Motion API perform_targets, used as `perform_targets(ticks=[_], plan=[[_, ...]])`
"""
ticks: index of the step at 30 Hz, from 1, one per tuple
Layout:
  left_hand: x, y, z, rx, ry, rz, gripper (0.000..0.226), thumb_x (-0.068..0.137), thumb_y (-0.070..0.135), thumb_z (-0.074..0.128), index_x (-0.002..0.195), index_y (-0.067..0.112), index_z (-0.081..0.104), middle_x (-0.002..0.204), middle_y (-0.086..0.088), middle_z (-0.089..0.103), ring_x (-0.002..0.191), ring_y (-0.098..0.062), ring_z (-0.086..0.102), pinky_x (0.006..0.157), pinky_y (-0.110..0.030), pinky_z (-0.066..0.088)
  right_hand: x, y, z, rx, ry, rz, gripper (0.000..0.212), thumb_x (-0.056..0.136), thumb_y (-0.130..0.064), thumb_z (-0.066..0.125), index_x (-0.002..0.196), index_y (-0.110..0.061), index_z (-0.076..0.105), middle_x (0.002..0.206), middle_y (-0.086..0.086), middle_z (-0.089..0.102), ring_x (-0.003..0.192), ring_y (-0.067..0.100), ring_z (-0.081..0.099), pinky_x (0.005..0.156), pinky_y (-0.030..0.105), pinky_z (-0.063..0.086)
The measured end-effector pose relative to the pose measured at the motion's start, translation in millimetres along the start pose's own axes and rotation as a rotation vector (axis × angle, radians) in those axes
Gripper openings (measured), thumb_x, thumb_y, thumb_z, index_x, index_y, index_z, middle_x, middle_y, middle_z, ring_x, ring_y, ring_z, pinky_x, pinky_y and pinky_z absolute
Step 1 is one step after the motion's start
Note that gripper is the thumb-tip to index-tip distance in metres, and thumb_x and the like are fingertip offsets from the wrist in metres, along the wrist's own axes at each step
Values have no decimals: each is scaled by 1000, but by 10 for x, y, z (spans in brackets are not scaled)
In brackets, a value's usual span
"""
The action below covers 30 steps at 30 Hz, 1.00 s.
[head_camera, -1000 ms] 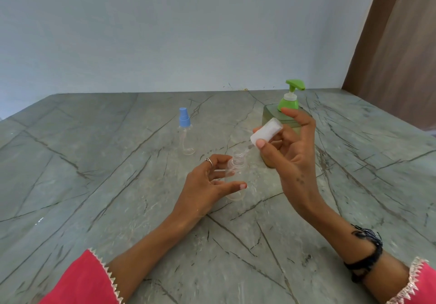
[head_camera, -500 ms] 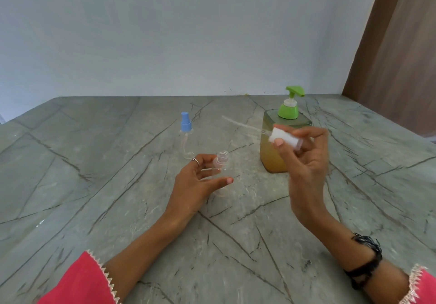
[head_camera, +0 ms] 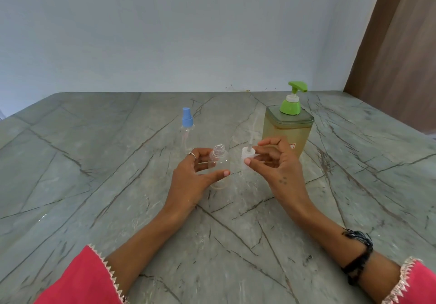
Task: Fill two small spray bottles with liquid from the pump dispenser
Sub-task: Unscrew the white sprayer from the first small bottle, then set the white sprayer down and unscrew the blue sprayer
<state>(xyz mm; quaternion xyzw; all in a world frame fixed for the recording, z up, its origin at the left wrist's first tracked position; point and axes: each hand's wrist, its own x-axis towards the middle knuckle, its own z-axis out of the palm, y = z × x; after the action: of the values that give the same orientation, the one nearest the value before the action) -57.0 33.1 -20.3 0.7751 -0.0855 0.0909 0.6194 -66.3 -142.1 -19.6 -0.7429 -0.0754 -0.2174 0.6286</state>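
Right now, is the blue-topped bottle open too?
No, the blue-topped bottle has its cap on and stands untouched, while the clear bottle in the left hand is uncapped.

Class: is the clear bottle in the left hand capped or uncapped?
Uncapped: the clear bottle shows a bare threaded neck; the right hand holds its white sprayer cap.

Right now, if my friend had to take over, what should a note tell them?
Left hand holds the open bottle upright on the table.
Right hand pinches its white spray top, tube pointing up.
The blue-capped bottle stands behind, capped.
The pump dispenser stands behind the right hand, with yellowish liquid inside.
Done: one bottle uncapped.
Left: fill it, recap, then do the blue one.
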Motion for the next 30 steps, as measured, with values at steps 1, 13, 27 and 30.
perform_targets(ticks=[1,13,27,30], plan=[[3,-1,-3,1,6,1,42,65,21,81,95,35,56,104,10,64,96,-1,61,72,-10,48,4,13,10,-19,-12,5,34,78,-14,76,104,-19,54,91,-5,70,79,4,65,74,17,53],[55,-22,-41,38,76,-8,50,75,24,73,120,22,54,118,6,60,108,-8,57,83,-12,43,97,85,94,-262,-144,-52,34,84,-10,69,117,-14,62,99,-5,67,84,-3,62,72,5,48],[141,-19,-105,-1,95,-12,45,79,16,71,116,27,49,113,10,55,108,-6,52,88,-18,41,468,263,402,-278,-123,-41,28,87,-20,64,114,-21,56,99,-3,65,86,5,63,73,16,51],[164,-36,-116,4,84,0,43,78,17,72,112,29,49,111,11,55,105,-6,52,82,-11,41,535,296,448,-256,-88,-14,31,87,-18,64,117,-21,54,103,-1,65,85,5,63,71,13,49]])
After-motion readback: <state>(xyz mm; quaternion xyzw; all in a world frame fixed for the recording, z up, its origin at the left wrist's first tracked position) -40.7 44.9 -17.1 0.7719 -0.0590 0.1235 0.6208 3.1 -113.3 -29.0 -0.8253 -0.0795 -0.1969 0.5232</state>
